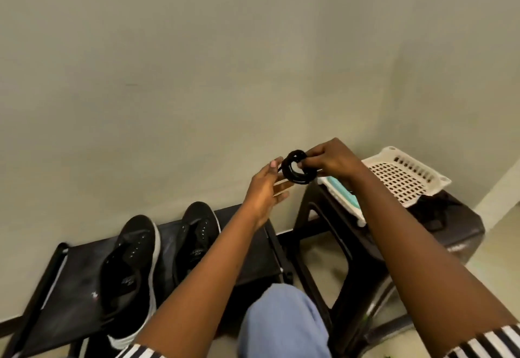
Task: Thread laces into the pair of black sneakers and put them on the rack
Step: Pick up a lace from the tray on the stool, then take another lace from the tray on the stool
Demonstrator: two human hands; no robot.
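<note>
from the head camera, both hands are raised in front of a pale wall, working a coiled black lace [296, 167]. the right hand [329, 158] pinches the coil on its right side, thumb and fingers curled round the loops. the left hand [266, 188] sits just beside the coil, fingers loosely extended, its fingertips touching the coil's left edge near a loose end; it does not plainly grip anything. below, the two black sneakers [132, 267] lie side by side on a low dark rack [73, 281], eyelets bare, no lace in either. to the right a dark stool [332, 234] carries a white perforated basket [402, 180] and something pale blue under it, and more dark lace seems to lie behind the basket, though that is too murky to be sure. the step in hand looks like unwinding the coil. to do it well, i would have the left fingers find and nip the free tip, keep the right hand steady, and draw the loops off one turn at a time so they do not snag into a knot before threading.
</note>
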